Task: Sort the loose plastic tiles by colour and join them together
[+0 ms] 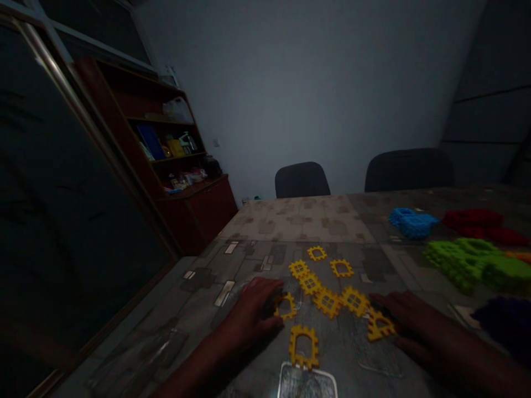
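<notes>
My left hand [258, 308] is low over the table, its thumb and fingers apart around the left edge of a yellow open-framed block piece [291, 305]. My right hand [409, 318] is at the right, fingers spread beside a yellow piece with a triangular opening [375, 334]; whether it touches the piece I cannot tell. Between the hands, several yellow window-patterned pieces [327, 302] lie in a bent row, corners close together. Nearest me lies a yellow piece with an arched opening [293, 347]. Two yellow square frames [342, 261] lie farther back.
On the right of the patterned table [257, 265] are piles of blue pieces [412, 222], red pieces [473, 218], green pieces [477, 262] and dark purple pieces [504, 320]. Two dark chairs [302, 179] stand behind the table. A wooden shelf cabinet [199, 207] is at the left.
</notes>
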{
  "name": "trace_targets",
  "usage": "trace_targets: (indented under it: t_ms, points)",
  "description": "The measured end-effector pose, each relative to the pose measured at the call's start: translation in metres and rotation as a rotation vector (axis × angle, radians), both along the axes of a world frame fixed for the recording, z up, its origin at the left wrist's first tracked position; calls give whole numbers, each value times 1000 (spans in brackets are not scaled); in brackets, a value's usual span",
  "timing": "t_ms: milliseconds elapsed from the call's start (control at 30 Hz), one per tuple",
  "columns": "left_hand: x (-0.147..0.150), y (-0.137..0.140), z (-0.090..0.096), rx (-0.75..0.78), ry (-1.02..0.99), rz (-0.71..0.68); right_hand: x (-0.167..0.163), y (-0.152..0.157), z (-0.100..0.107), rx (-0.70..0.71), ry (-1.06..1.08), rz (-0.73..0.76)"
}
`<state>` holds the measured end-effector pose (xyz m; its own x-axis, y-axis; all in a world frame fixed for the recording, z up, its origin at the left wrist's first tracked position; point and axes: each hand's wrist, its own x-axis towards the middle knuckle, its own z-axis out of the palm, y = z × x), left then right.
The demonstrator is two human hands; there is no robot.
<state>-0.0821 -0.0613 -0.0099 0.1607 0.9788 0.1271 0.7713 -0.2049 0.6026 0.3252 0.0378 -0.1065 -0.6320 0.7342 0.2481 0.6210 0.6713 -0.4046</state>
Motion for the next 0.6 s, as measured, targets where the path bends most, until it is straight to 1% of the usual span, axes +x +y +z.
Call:
trace_targets:
  t_ms: [100, 200, 267, 367, 400, 533, 600]
  points:
    - [2, 10, -5, -57, 63, 13, 2, 1, -3, 6, -10, -3]
    - [5, 14, -8, -45, 81, 32, 2, 1, 1, -9, -19, 15]
    - [6, 10, -6, -38, 34, 59, 1, 0, 6, -38, -29, 2]
    - [13, -3, 1, -52, -34, 63, -1, -3, 14, -95, -51, -15]
    - [17, -9, 4, -69, -35, 35, -2, -4, 15, -102, -53, -11]
    - [34, -26, 10, -146, 0, -160, -4, -6, 17, -79, -36, 6]
    - [39, -29, 10, -143, 22, -199, -5, -6, 17, -49, -14, -13]
